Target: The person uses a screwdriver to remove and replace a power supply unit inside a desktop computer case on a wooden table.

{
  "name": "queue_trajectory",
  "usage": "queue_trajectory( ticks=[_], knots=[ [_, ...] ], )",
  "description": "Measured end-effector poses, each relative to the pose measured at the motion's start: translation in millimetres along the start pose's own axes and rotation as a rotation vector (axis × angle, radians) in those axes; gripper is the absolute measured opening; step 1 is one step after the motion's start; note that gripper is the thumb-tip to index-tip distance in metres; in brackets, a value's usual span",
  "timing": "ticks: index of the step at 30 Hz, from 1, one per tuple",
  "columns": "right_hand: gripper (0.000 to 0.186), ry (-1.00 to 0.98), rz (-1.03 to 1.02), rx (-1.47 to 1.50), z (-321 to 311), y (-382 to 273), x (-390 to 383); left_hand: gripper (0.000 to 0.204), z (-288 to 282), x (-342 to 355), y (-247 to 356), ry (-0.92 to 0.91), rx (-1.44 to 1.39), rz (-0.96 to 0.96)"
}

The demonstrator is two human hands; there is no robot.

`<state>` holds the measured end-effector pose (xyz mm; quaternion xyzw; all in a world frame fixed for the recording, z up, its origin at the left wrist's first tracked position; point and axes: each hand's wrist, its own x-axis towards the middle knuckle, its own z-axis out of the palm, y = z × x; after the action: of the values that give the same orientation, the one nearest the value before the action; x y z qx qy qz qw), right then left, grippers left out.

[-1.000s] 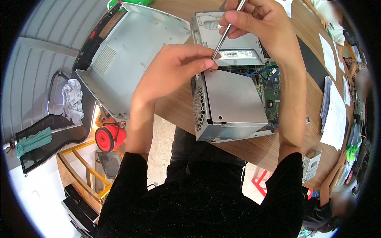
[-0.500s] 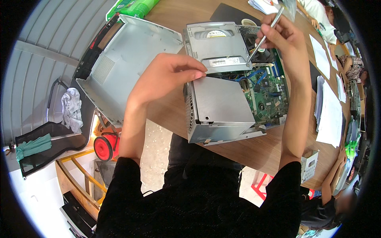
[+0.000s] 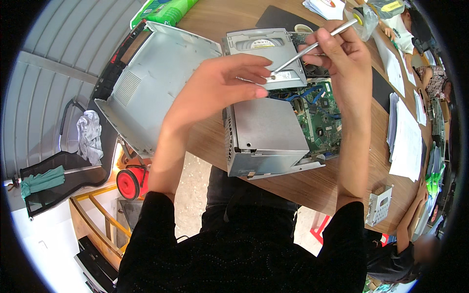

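Observation:
My right hand (image 3: 349, 58) grips a slim silver screwdriver (image 3: 312, 47), slanting down to the left. Its tip is over the label of the optical drive (image 3: 244, 47); whether it touches is unclear. My left hand (image 3: 220, 85) hovers beside that tip, thumb and fingers apart, with nothing visible in it. The drive belongs to an opened desktop computer on the table. Nearer to me stands its metal power supply box (image 3: 268, 128). To the right lies the green motherboard (image 3: 320, 129) with blue cables, partly hidden by my right hand and wrist.
The removed computer cover (image 3: 166, 63) leans at left. A metal bracket (image 3: 379, 206) lies at the table's right front. Papers (image 3: 406, 139) and a tape roll (image 3: 303, 28) are on the wooden table (image 3: 210, 139). A green package (image 3: 163, 10) sits far left. Other people are at right.
The screwdriver tip has moved left, from the drive's right corner to above its label. My left hand has lifted off the power supply's far edge and spread its fingers toward the tip.

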<state>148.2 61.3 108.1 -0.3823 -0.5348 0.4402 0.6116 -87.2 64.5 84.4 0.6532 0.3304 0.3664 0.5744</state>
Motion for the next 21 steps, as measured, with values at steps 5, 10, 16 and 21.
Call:
queue_trajectory(
  ticks=[5, 10, 16, 21],
  knots=[
    [0.018, 0.01, -0.043, 0.015, 16.7, 1.1, -3.5, 0.026, 5.3, 9.8, 9.6, -0.012, -0.073, -0.087],
    [0.019, 0.259, -0.227, 0.066, -8.6, -2.3, -10.3, 0.014, -0.6, 26.4, -2.8, 0.092, 0.496, 0.146],
    [0.019, 0.291, -0.325, 0.094, -26.7, -24.4, -19.9, 0.013, 2.0, 82.7, -33.6, -0.286, 1.103, 0.623],
    [0.022, 0.238, -0.32, 0.011, -43.5, -31.4, -21.8, 0.014, 6.9, 97.7, -25.2, -0.516, 1.314, 0.697]
  ],
)
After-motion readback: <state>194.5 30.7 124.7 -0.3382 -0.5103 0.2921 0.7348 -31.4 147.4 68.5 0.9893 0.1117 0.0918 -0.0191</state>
